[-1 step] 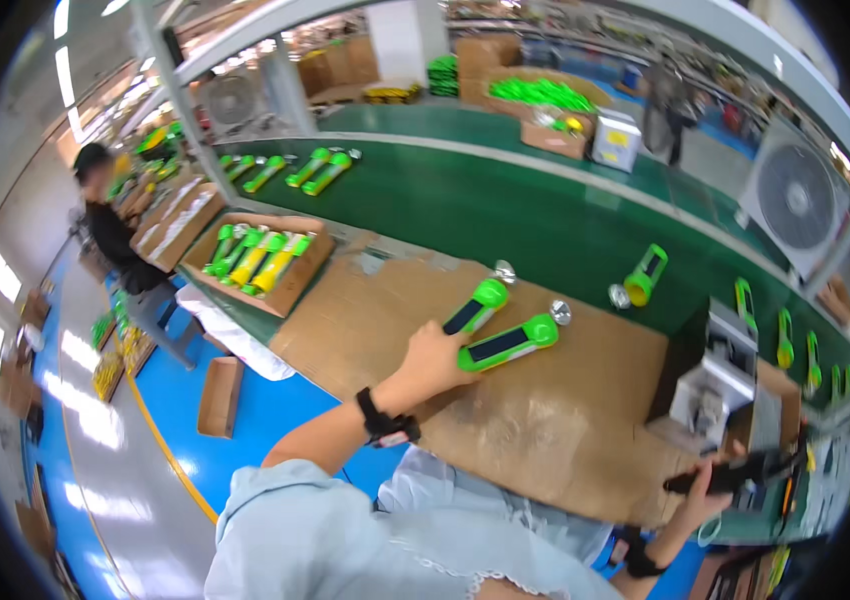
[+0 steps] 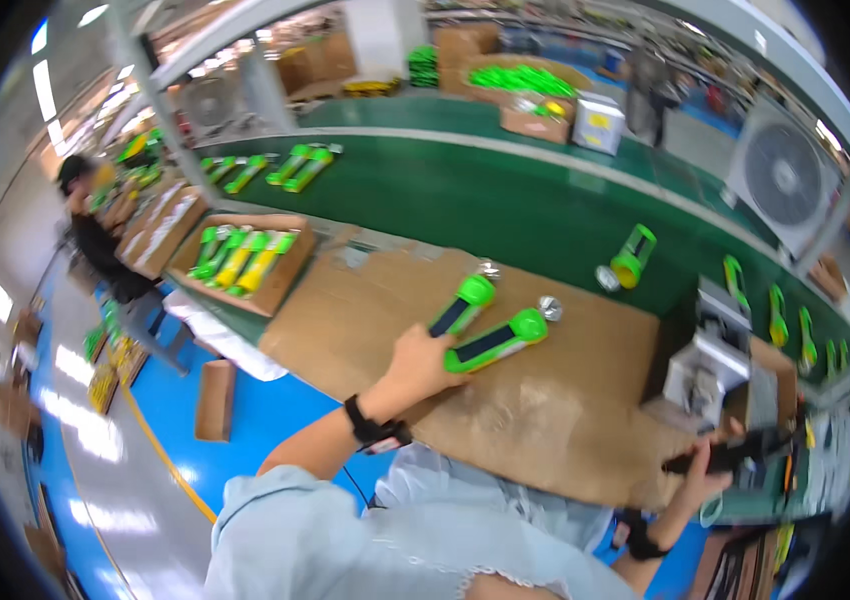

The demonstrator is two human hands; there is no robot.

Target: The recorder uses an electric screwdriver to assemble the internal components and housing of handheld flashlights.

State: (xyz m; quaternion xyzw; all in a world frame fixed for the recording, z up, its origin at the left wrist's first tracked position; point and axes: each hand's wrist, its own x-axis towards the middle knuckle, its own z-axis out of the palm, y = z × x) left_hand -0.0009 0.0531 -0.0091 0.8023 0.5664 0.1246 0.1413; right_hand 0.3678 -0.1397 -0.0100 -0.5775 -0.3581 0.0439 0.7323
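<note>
Seemingly steadying two green flashlights (image 2: 498, 343) in curled left hand (image 2: 418, 367); gripping black tool (image 2: 745, 451) in closed right hand (image 2: 709, 479), beside cardboard (image 2: 545, 425)'s near-right corner.

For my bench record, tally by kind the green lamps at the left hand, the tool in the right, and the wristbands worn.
Green lamps at the left hand: 2
Black tool in the right hand: 1
Black wristbands, one on each wrist: 2
Total: 5
</note>
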